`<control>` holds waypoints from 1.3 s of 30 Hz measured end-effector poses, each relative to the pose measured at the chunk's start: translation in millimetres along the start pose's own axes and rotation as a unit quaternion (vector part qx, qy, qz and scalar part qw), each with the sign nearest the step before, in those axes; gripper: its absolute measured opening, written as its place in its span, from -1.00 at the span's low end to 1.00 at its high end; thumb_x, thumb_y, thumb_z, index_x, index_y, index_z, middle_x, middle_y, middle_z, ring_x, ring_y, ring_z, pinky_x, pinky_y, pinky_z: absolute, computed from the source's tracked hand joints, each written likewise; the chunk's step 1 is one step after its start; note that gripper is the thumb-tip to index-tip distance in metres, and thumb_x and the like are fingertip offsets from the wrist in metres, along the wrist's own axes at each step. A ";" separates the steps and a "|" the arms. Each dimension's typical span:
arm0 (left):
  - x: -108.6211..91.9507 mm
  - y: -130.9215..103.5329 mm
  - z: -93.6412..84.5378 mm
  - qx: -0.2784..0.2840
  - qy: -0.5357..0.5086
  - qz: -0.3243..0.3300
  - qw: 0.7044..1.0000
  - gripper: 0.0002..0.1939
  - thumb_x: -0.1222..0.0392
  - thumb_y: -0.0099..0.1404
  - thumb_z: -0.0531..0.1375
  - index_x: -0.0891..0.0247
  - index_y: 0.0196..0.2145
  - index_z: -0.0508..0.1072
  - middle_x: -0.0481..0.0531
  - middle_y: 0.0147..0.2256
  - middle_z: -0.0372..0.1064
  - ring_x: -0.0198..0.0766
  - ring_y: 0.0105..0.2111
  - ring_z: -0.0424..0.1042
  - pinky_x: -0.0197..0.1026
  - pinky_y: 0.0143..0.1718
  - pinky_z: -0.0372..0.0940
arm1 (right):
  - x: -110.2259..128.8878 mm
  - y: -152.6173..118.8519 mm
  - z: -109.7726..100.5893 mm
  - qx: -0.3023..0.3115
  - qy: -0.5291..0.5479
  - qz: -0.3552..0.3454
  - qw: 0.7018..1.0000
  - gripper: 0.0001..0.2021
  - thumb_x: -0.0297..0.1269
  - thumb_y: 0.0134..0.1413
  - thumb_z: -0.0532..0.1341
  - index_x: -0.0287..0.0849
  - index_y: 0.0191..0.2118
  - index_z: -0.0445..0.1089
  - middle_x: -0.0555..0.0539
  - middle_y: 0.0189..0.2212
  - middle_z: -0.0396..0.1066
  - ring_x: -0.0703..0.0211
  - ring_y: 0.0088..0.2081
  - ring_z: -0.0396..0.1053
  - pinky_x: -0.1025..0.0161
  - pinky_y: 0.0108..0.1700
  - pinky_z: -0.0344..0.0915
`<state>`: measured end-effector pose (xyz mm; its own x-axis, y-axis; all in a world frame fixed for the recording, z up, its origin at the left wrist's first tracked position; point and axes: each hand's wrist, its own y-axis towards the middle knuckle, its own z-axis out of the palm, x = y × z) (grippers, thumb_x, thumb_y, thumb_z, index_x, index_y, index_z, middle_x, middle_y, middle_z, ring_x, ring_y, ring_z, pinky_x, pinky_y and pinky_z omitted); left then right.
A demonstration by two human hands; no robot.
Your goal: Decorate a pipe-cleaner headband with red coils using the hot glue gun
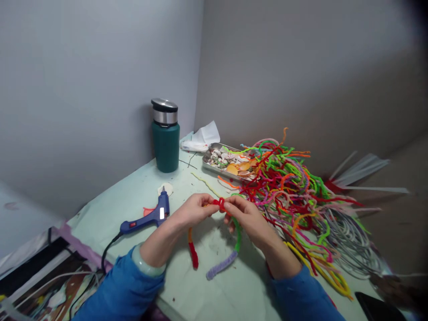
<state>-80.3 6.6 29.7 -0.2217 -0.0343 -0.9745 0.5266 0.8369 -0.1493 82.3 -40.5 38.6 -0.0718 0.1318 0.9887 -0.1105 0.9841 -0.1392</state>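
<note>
Over the bench, the left hand and right hand are pinching a red pipe cleaner coil, each grip pressed tight, twisting it; further winding needs steady tension.

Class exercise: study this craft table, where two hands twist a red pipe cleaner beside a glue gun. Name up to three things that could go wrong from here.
1. The glue gun lies plugged in close to the left hand; if hot, its nozzle might burn a wrist.
2. The pipe cleaner pile spills over the metal tray; a snag could drag shells out.
3. The red pipe cleaner, pinched by the right hand too, may have wire ends that prick.
</note>
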 end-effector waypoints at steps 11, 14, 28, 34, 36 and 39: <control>2.0 -1.9 -0.7 0.014 0.007 0.004 1.000 -0.80 0.11 0.04 0.18 0.30 -0.42 0.38 -0.14 -0.59 0.14 -0.44 -0.60 0.02 -0.32 -0.57 -0.07 | -5.7 2.7 -2.3 -0.067 -0.043 -0.030 0.996 -0.79 -0.13 -0.06 0.22 -0.16 -0.39 0.26 0.06 -0.55 0.25 0.32 -0.56 0.23 0.39 -0.59 0.22; 1.2 -2.2 -0.2 0.021 0.004 0.000 1.000 -0.81 0.11 0.04 0.17 0.29 -0.43 0.36 -0.16 -0.61 0.10 -0.44 -0.61 0.00 -0.32 -0.57 -0.08 | -6.2 2.5 -4.1 -0.072 -0.082 -0.039 0.993 -0.81 -0.15 -0.05 0.20 -0.16 -0.40 0.27 0.06 -0.55 0.26 0.30 -0.54 0.23 0.37 -0.56 0.23; 1.2 -0.8 4.5 0.007 -0.011 0.004 1.000 -0.77 0.07 0.05 0.18 0.31 -0.46 0.32 -0.18 -0.63 0.07 -0.46 -0.62 -0.01 -0.34 -0.58 -0.10 | -7.1 2.4 1.0 -0.055 -0.132 -0.056 0.988 -0.85 -0.19 -0.03 0.16 -0.14 -0.45 0.24 0.07 -0.61 0.27 0.26 -0.55 0.26 0.36 -0.58 0.21; -3.2 -1.1 4.4 0.007 -0.056 -0.013 0.998 -0.77 0.06 0.08 0.19 0.30 -0.44 0.31 -0.21 -0.67 0.03 -0.49 -0.68 -0.06 -0.34 -0.62 -0.15 | -2.5 -0.2 0.3 -0.042 -0.118 -0.037 0.991 -0.82 -0.15 0.00 0.16 -0.15 -0.44 0.27 0.06 -0.59 0.28 0.29 -0.56 0.25 0.37 -0.55 0.22; -4.1 -1.7 3.6 0.005 -0.073 -0.017 0.997 -0.78 0.08 0.08 0.20 0.28 -0.38 0.32 -0.22 -0.68 0.04 -0.50 -0.70 -0.08 -0.34 -0.64 -0.18 | -0.4 -0.9 -1.1 -0.028 -0.106 -0.027 0.994 -0.79 -0.12 0.03 0.12 -0.16 -0.45 0.29 0.05 -0.58 0.30 0.29 -0.56 0.26 0.37 -0.56 0.22; -2.8 -1.4 1.9 0.002 -0.087 -0.020 0.996 -0.76 0.09 0.08 0.21 0.27 -0.34 0.32 -0.22 -0.69 0.06 -0.51 -0.72 -0.10 -0.34 -0.66 -0.22 | 0.8 -1.0 -3.9 -0.012 -0.079 -0.015 0.997 -0.76 -0.07 0.06 0.10 -0.15 -0.40 0.31 0.03 -0.53 0.33 0.26 -0.52 0.31 0.36 -0.56 0.24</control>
<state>-78.9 4.4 32.3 -0.0974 -0.1617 -0.9820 0.5237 0.8307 -0.1887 86.2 -40.9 39.7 -0.2241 0.0845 0.9709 -0.0919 0.9900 -0.1074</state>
